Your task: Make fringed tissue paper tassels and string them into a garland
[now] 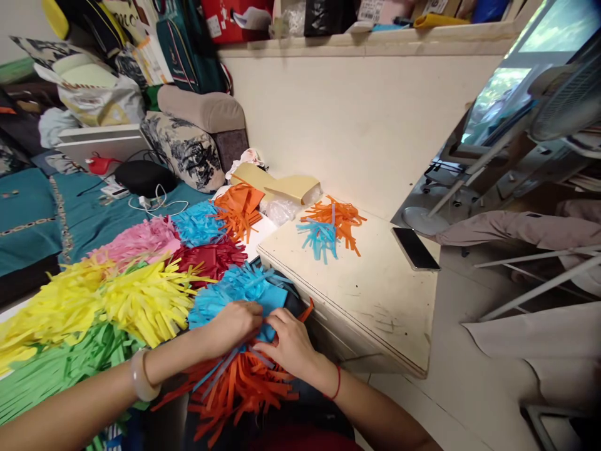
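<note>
Both hands pinch paper: left hand [233, 326] and right hand [292, 346] grasp a blue fringed sheet [220, 295] lying over an orange fringed sheet [235, 391], near centre. Yellow fringe [141, 300] lies left; a phone [415, 248] rests on the low table [375, 300], far right.

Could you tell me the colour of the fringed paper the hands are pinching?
The fringed paper is blue; head view.

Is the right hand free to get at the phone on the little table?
Probably yes, with a stretch: bare table top lies between the right hand and the phone, with nothing piled in the way. The hand now rests on blue fringed paper.
</note>
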{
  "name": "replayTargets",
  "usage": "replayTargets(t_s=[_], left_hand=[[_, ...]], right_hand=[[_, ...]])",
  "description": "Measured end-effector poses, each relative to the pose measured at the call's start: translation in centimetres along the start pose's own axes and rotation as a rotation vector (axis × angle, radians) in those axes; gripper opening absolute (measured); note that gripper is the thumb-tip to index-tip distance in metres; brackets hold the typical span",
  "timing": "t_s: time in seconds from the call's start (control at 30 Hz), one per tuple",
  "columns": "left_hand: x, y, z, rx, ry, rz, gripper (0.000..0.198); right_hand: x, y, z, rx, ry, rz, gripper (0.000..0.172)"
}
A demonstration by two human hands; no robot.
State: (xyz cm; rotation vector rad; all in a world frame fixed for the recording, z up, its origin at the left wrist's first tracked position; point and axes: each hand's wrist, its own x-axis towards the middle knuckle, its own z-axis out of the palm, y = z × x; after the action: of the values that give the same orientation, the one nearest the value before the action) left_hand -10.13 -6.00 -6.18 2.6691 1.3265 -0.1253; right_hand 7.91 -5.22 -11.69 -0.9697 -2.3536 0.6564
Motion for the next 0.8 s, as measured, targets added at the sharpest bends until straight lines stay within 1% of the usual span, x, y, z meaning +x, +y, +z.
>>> replayTargets(t_s=[0.03,0.13,0.17,0.3,0.33,0.4,0.43,0.47,0.5,0.53,0.57,0.63,0.73,0.8], left_hand=[[0.2,-0.3,-0.2,-0.060,-0.004,-0.016,0.020],[0.7,-1.5,-0.3,-0.241,0.026,-0.039,0.015],[0.9,-1.9,-0.3,-0.283,0.032,-0.048,0.014],[1.6,-2.9,-0.7,-0.367,0.000,-0.081,0.014],[1.6,-2.9,-0.8,-0.378,-0.019,-0.071,0.013],[1.5,-2.5,-1.1,-0.344,-0.057,-0.031,0.008],[1.4,-2.1,-1.2,-0.294,-0.073,-0.008,0.013],[1.2,-1.7,-1.3,-0.228,-0.088,0.006,0.020],[1.0,-1.3,-1.4,-0.156,-0.106,0.006,0.022],[0.8,-1.0,-1.5,-0.096,-0.127,-0.003,0.020],[0.6,-0.7,-1.5,-0.062,-0.151,-0.013,0.015],[0.4,-0.6,-1.7,-0.083,-0.180,-0.025,0.009],[0.5,-1.3,-1.9,-0.195,-0.157,-0.007,0.009],[0.7,-1.9,-1.9,-0.232,-0.141,0.006,0.010]], right_hand=[[0.2,-0.1,0.2,-0.010,0.005,0.010,0.030],[0.7,0.4,0.1,0.009,0.022,0.001,0.007],[0.9,0.6,-0.1,0.024,0.025,-0.001,0.006],[1.3,1.4,-1.1,0.064,0.034,0.023,0.011],[1.3,1.4,-1.1,0.069,0.030,0.022,0.011],[0.9,1.0,-0.8,0.063,0.014,-0.003,0.003],[0.7,0.7,-0.4,0.043,0.003,-0.019,0.006],[0.4,0.4,0.0,0.012,-0.010,-0.034,0.015],[0.2,0.1,0.4,-0.027,-0.021,-0.044,0.024],[0.0,-0.1,0.8,-0.064,-0.031,-0.049,0.030],[-0.1,-0.2,1.2,-0.089,-0.036,-0.048,0.032],[-0.1,-0.1,1.7,-0.082,-0.032,-0.039,0.029],[0.2,0.5,1.8,0.001,-0.007,-0.015,0.027],[0.4,0.9,1.7,0.035,-0.002,-0.004,0.027]])
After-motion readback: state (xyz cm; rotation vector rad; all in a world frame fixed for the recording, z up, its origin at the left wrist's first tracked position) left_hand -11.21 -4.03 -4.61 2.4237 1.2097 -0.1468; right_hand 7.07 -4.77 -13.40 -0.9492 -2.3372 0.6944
